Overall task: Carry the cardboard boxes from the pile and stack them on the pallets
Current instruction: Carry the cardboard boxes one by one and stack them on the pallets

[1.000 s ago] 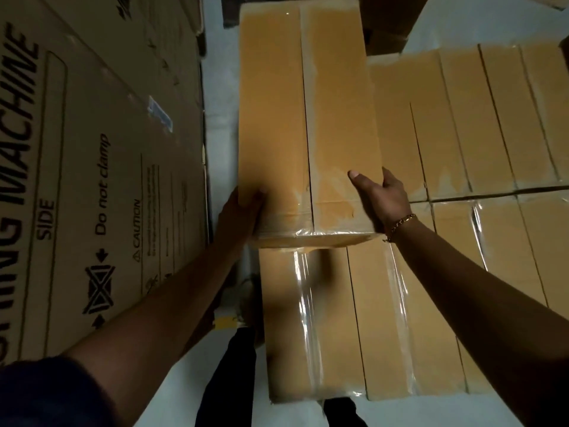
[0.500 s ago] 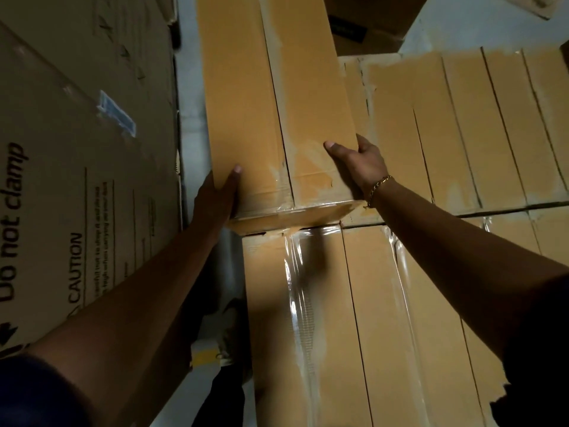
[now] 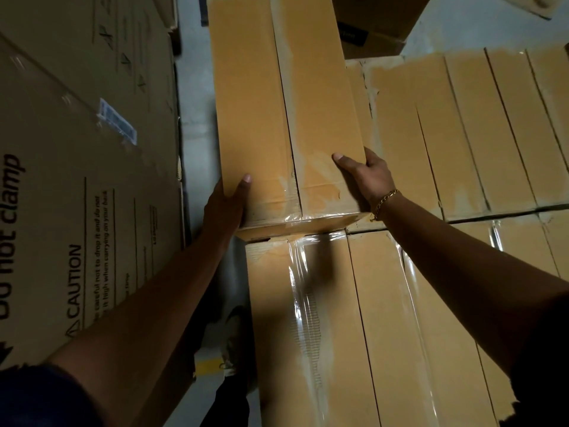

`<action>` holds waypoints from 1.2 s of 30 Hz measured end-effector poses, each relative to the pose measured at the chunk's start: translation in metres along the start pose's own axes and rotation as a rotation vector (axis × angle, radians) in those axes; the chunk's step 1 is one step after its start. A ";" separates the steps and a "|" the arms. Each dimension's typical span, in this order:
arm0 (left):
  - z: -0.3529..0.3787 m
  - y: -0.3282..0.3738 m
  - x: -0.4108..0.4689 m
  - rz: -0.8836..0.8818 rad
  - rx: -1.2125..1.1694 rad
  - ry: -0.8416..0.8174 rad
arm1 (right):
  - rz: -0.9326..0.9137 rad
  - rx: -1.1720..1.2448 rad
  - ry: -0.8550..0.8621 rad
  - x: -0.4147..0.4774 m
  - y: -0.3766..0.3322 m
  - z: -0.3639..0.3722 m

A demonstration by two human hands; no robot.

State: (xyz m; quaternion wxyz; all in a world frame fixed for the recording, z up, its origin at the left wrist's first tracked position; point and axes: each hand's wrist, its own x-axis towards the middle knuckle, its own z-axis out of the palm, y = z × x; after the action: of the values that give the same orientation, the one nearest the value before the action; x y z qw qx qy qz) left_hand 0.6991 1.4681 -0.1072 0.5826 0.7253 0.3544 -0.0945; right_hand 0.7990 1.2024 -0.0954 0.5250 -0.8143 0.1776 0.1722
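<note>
Carried box: the long carried box (image 3: pixel 277 118) ran toward 12 o'clock; its near end sat over the edge of the stacked boxes (image 3: pixel 462 134), and contact could not be confirmed.
Left grip: your left hand (image 3: pixel 224 204) clasped the near left corner, with the thumb on the top face and the fingers round the side.
Right grip: your right hand (image 3: pixel 369 180) clasped the near right edge with the thumb on top; the fingers went down the side, mostly hidden.
Stack: a level layer filled 3 to 6 o'clock, the near row under clear film; the pallet beneath was hidden.
Surroundings: a printed carton (image 3: pixel 77 180) stood at 9 o'clock, with a strip of floor (image 3: pixel 194 103) between it and the stack.
Progress: judged mid-placement. Many boxes were stacked and this one was not yet released. The pile was out of view, so the remainder is unknown.
</note>
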 end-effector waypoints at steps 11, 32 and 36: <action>0.005 -0.009 0.000 0.018 0.022 0.025 | -0.006 -0.020 -0.039 -0.004 0.006 0.000; -0.002 -0.010 -0.006 -0.015 -0.012 -0.035 | 0.100 -0.066 -0.083 -0.016 0.019 -0.005; 0.000 -0.012 -0.005 0.001 -0.004 -0.022 | 0.092 -0.064 -0.073 -0.016 0.021 -0.005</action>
State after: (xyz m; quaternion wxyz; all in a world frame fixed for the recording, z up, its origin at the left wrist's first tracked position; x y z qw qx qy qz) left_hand 0.6881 1.4669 -0.1134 0.5880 0.7231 0.3480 -0.1016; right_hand 0.7756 1.1917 -0.1030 0.4962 -0.8150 0.1899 0.2314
